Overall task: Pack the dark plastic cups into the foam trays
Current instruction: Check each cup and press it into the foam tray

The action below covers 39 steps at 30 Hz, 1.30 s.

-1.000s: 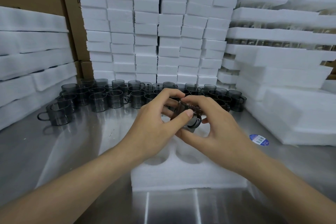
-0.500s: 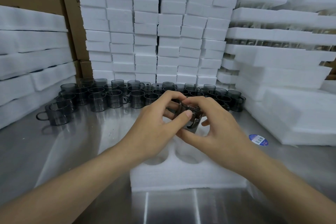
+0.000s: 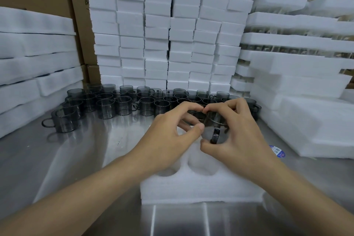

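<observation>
Because the dark plastic cup point(image 3: 216, 120) is a thin, smoky, see-through shell, it looks very light and fairly stiff, with smooth walls that could slip under a loose pinch or scuff under a hard one. It sits between both hands, just above the far pockets of the foam tray point(image 3: 201, 189), and its loop handle point(image 3: 215, 136) points back toward the person. The right hand point(image 3: 243, 140) curls round it, fingers over the far rim and thumb low beside the handle. The left hand point(image 3: 168, 140) pinches its left side between thumb and forefinger. Whether the base is already in a pocket is hidden by the fingers.

The rim and the wall opposite each other seem the safest hold. The handle looks thin and is better used for turning the cup than for bearing force. The foam is soft and will likely give, so a gentle straight push should seat the cup. The two near pockets point(image 3: 201, 166) are unfilled, and many loose cups point(image 3: 122, 105) wait at the back of the steel table point(image 3: 67, 159).
</observation>
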Each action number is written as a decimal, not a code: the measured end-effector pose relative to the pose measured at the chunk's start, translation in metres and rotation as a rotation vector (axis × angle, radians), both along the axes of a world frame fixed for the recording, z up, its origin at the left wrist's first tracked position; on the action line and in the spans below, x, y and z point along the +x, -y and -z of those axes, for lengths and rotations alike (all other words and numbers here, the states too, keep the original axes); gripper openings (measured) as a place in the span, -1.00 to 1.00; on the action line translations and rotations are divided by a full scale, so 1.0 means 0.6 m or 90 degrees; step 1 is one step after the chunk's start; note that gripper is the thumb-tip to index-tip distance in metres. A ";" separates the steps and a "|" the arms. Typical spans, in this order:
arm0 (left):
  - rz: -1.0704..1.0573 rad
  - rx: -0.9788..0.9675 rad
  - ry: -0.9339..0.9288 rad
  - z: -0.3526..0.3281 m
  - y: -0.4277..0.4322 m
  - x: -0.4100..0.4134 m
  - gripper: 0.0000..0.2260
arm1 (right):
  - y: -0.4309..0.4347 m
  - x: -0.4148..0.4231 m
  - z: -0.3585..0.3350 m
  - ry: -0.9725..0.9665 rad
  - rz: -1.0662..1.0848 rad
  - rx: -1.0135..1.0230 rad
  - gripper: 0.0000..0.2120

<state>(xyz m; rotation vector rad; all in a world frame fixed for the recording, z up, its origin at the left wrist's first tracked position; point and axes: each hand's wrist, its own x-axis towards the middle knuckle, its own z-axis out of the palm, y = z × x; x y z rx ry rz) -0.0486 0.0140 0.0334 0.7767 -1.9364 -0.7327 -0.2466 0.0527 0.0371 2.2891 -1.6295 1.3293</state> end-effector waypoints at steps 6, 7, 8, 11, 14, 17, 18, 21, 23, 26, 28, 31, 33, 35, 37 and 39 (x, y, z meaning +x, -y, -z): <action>-0.004 -0.019 0.031 0.007 0.008 0.000 -0.85 | 0.004 -0.009 0.000 -0.017 -0.022 0.090 -0.52; -0.009 -0.022 0.034 0.008 0.010 0.000 -0.86 | 0.003 -0.010 -0.002 -0.013 -0.034 0.106 -0.53; -0.015 -0.023 0.034 0.008 0.012 0.000 -0.87 | 0.001 -0.011 -0.004 -0.009 -0.050 0.129 -0.53; -0.027 -0.030 0.038 0.010 0.015 0.000 -0.89 | -0.002 -0.016 -0.011 -0.017 -0.081 0.181 -0.50; -0.049 -0.051 0.090 0.011 0.014 0.001 -0.88 | -0.003 -0.022 -0.017 0.001 -0.051 0.156 -0.51; -0.081 -0.048 0.157 0.012 0.013 0.002 -0.91 | -0.001 -0.040 -0.023 -0.014 0.005 0.141 -0.60; -0.086 -0.044 0.183 0.013 0.013 0.003 -0.92 | 0.001 -0.046 -0.026 -0.017 0.013 0.153 -0.66; -0.086 -0.041 0.255 0.013 0.010 0.004 -0.87 | 0.004 -0.061 -0.031 -0.020 0.000 0.194 -0.71; -0.084 -0.048 0.273 0.010 0.007 0.004 -0.81 | 0.002 -0.062 -0.033 -0.017 -0.023 0.204 -0.70; -0.082 -0.052 0.274 0.008 0.004 0.005 -0.81 | -0.001 -0.060 -0.033 -0.016 -0.045 0.210 -0.66; -0.081 -0.052 0.277 0.007 0.004 0.004 -0.81 | 0.001 -0.062 -0.033 -0.026 -0.036 0.208 -0.64; -0.082 -0.054 0.279 0.007 0.004 0.004 -0.80 | 0.000 -0.063 -0.034 -0.071 -0.011 0.198 -0.57; -0.084 -0.054 0.279 0.007 0.004 0.004 -0.78 | -0.001 -0.062 -0.034 -0.076 -0.008 0.195 -0.56; -0.085 -0.054 0.281 0.007 0.004 0.003 -0.79 | -0.001 -0.063 -0.033 -0.060 -0.011 0.197 -0.60; -0.083 -0.062 0.293 0.007 0.006 0.003 -0.84 | 0.001 -0.067 -0.033 -0.030 -0.020 0.204 -0.68; -0.085 -0.069 0.314 0.008 0.007 0.004 -0.86 | 0.003 -0.072 -0.035 -0.008 -0.030 0.218 -0.69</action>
